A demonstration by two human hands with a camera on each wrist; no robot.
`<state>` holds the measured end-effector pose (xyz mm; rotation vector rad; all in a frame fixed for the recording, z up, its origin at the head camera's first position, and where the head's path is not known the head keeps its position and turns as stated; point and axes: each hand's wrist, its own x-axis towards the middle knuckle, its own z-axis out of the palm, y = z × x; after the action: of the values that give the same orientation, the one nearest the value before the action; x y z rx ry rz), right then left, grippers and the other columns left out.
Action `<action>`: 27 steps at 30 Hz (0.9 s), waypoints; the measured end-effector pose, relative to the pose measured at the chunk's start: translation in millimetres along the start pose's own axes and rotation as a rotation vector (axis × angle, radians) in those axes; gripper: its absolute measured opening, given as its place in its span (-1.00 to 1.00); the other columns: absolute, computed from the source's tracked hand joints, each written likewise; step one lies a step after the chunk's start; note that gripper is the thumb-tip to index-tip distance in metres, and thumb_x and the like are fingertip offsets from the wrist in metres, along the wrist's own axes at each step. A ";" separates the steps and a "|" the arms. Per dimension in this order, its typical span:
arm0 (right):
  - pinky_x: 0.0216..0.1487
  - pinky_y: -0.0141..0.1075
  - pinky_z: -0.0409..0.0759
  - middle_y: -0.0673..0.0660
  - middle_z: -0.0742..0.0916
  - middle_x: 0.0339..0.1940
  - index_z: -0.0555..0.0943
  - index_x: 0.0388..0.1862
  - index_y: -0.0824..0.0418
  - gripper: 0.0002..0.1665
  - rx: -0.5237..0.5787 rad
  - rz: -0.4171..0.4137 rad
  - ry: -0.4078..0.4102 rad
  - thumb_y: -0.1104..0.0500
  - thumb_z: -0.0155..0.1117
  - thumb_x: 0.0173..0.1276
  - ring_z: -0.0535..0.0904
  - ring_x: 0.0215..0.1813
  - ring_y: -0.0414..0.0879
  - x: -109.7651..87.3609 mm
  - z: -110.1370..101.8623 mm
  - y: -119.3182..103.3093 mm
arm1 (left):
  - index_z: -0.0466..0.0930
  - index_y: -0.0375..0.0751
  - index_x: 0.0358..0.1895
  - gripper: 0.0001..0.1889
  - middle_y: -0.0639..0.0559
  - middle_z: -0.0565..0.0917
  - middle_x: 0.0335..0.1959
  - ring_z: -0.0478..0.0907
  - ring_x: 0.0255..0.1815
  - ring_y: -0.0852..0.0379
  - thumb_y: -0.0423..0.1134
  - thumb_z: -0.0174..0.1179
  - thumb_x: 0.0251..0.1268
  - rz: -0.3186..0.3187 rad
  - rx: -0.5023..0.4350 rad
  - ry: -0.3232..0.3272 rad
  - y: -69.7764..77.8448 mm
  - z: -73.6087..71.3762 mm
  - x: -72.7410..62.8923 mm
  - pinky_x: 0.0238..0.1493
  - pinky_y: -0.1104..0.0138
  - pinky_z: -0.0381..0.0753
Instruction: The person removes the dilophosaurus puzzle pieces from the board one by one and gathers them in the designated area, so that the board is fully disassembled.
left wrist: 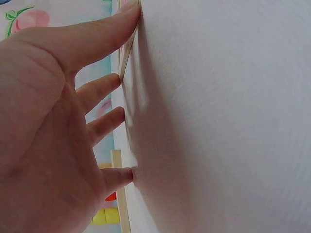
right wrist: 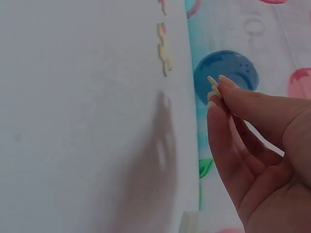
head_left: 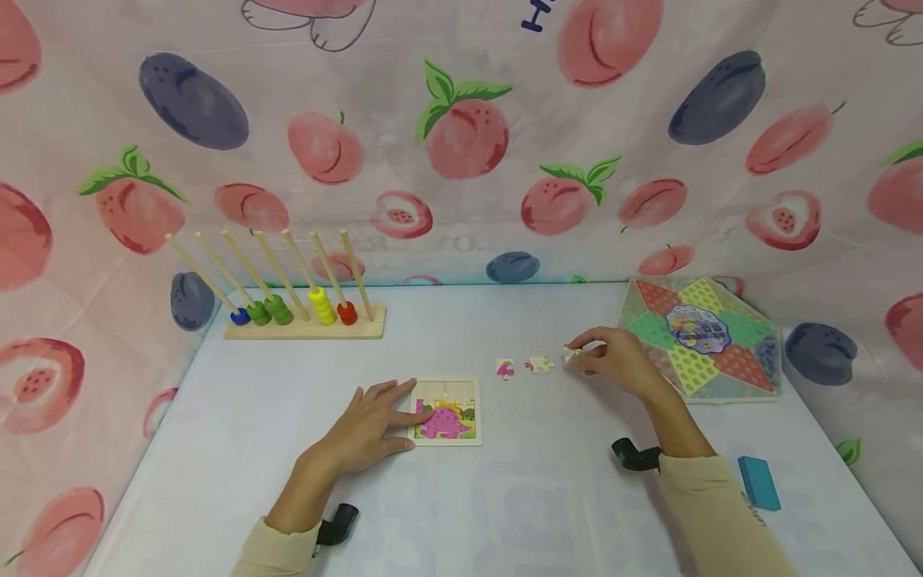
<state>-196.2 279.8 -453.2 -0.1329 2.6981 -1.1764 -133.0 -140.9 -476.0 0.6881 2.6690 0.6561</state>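
Note:
A wooden jigsaw tray [head_left: 445, 441] with a pink dinosaur picture lies on the table; the upper part of its frame shows bare wood. My left hand [head_left: 366, 429] rests at its left side, fingers spread, one fingertip on the picture and another at the top left corner. In the left wrist view, the thumb [left wrist: 97, 36] touches the tray's edge. Between thumb and fingertips, my right hand [head_left: 618, 361] pinches a small puzzle piece [right wrist: 214, 86], held above the table in the right wrist view. Left of that hand lie a pink-and-white piece [head_left: 505, 369] and a yellowish piece [head_left: 538, 365].
A wooden bead abacus [head_left: 303, 329] with upright rods stands at the back left. At the back right lies a flat box with a star pattern [head_left: 699, 336], close behind the right hand. A blue block [head_left: 759, 483] sits beside the right sleeve. Fruit-printed cloth [head_left: 461, 200] hangs behind the table.

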 end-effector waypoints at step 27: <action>-0.26 -0.33 0.53 0.19 0.80 -0.22 0.76 -0.15 0.20 -0.77 -0.242 0.044 0.065 0.16 0.52 0.23 0.69 -0.20 -0.04 10.2 16.4 17.2 | 0.62 0.20 0.30 -0.49 -0.07 0.36 0.58 0.25 0.57 -0.24 -0.06 0.41 0.26 0.044 0.034 0.067 -2.9 2.2 2.7 0.49 -0.51 -0.03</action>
<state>-202.7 278.1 -478.2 -0.0696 2.8766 -0.8523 -135.5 -140.9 -479.8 0.7483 2.7392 0.6573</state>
